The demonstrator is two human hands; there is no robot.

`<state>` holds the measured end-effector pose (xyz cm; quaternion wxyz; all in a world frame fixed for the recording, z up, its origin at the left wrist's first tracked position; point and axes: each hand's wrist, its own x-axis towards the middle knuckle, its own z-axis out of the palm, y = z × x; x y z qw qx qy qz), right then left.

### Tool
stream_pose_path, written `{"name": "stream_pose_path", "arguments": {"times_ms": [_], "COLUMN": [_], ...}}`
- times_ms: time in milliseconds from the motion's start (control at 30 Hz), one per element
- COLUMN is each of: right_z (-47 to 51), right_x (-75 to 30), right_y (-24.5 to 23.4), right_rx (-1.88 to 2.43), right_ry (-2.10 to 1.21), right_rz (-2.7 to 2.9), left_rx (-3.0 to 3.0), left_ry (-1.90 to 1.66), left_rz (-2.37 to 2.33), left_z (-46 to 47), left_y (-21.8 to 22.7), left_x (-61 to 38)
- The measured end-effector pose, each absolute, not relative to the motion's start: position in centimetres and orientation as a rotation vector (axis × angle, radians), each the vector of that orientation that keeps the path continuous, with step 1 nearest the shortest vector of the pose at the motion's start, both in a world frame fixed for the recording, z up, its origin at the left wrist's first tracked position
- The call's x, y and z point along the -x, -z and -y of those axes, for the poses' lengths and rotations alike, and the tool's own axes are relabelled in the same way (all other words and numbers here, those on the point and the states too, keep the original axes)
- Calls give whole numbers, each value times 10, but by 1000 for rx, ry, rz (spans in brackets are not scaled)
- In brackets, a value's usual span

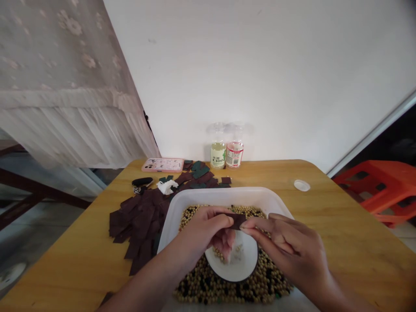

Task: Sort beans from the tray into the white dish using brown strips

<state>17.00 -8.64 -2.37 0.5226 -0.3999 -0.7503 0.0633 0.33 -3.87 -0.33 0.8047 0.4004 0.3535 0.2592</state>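
Above a white bowl (231,274), my left hand (212,223) pinches a small flat dark brown rectangle of what looks like cloth (236,221) between thumb and forefinger; its other fingers curl beneath. My right hand (289,242) closes thumb and forefinger on the right end of the same piece. Whether a tiny item sits between those fingertips is hidden. A few small gold beads lie in the bowl. Around it, many gold and black beads (234,294) fill a white tray (260,195).
Left of the tray spreads a heap of dark brown pieces (143,221), with dark green ones (199,169) behind. A pink-cased phone (163,164), crumpled tissue (167,186), black key fob (142,181), two bottles (226,154) and a white lid (302,185) rest on the wooden table (344,242).
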Motion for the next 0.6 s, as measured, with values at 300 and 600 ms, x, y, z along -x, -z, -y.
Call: {"name": "stream_pose_path", "arguments": {"times_ms": [300,600], "right_z": [87,87], "right_x": [-171,-171], "right_y": [25,24], "right_rx": [979,960], "right_ry": [-150,-150], "right_rz": [1825,1801], "left_rx": [-880,-874], "left_ry": [-522,-530], "left_rz": [-771,-768], "left_z": [39,40], "left_y": [3,3], "left_x": [-3,-3]}}
